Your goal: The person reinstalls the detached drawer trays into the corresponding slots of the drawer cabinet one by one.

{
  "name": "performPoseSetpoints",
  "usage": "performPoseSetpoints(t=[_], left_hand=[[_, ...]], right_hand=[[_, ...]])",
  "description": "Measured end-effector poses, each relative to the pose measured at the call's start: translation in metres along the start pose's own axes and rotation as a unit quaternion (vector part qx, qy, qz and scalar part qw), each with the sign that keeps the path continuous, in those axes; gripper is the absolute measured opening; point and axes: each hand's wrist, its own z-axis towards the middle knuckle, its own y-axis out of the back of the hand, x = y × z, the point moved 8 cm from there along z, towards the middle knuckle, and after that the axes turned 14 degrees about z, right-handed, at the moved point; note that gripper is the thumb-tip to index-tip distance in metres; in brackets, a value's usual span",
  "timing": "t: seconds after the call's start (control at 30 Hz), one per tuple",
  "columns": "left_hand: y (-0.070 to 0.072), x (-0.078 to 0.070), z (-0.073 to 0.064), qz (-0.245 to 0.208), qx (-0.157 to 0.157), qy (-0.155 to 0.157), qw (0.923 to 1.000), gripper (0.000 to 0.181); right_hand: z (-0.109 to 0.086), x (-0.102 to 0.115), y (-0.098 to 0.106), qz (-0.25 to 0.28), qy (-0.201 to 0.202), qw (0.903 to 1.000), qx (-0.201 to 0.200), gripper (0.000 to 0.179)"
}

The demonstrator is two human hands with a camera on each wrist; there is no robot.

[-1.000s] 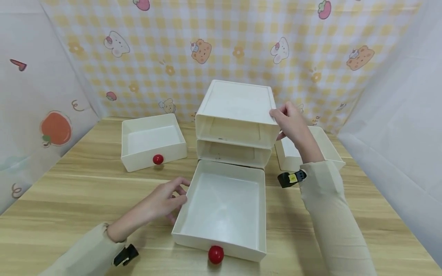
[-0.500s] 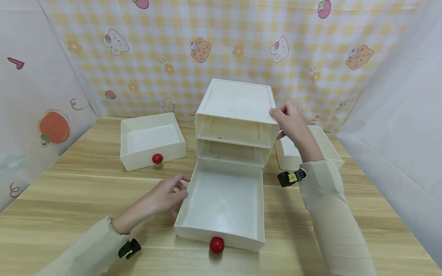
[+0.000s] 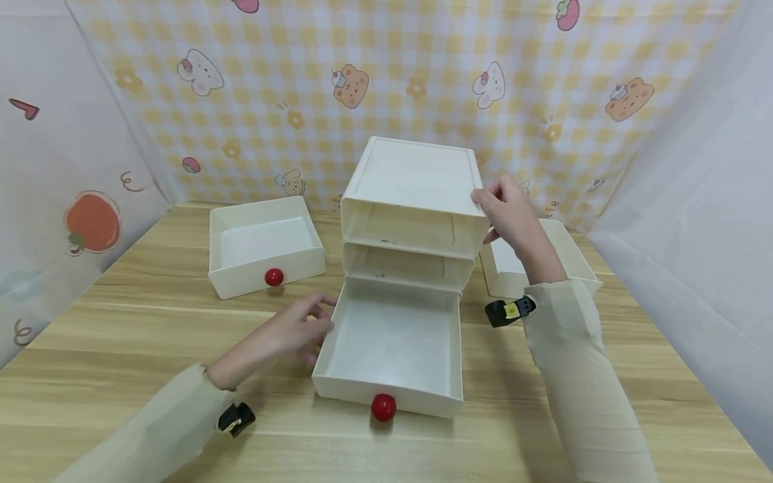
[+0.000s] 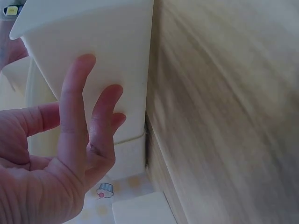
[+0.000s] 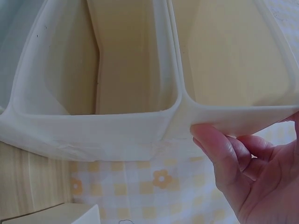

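Note:
A white drawer unit (image 3: 417,176) with stacked bays stands in the middle of the table. Its two upper bays hold no drawer. A white drawer (image 3: 386,335) with a red ball knob (image 3: 383,408) sits partly inside the bottom bay. My left hand (image 3: 290,332) lies along that drawer's left side; in the left wrist view its fingertips touch the outer wall and are not wrapped around it. With my right hand (image 3: 513,215) I grip the unit's upper right edge. The right wrist view shows curled fingers against the unit's side near the front rim.
A second white drawer (image 3: 272,268) with a red knob (image 3: 274,277) rests on the wooden table (image 3: 151,322) at the left. Another white drawer (image 3: 568,258) lies at the right, partly hidden behind my right arm. A checked cloth (image 3: 398,74) hangs behind.
The bottom drawer has slid away from me, farther into the unit, with my left hand moving along with it. My right hand has stayed in place on the unit.

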Motion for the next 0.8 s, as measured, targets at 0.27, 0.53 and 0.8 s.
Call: performPoseSetpoints(t=[0.27,0.53,0.8], left_hand=[[0.005,0.001,0.013,-0.006,0.007,0.001,1.0,0.047],[0.009,0.0,0.022,-0.013,0.004,0.003,0.9999,0.047],[0.009,0.002,0.029,-0.022,0.003,0.015,0.9997,0.046]], right_hand=[[0.0,0.0,0.0,-0.003,-0.001,1.0,0.002,0.022],[0.0,0.001,-0.001,0.0,0.0,1.0,0.0,0.023],[0.0,0.0,0.0,0.004,-0.001,1.0,-0.008,0.023]])
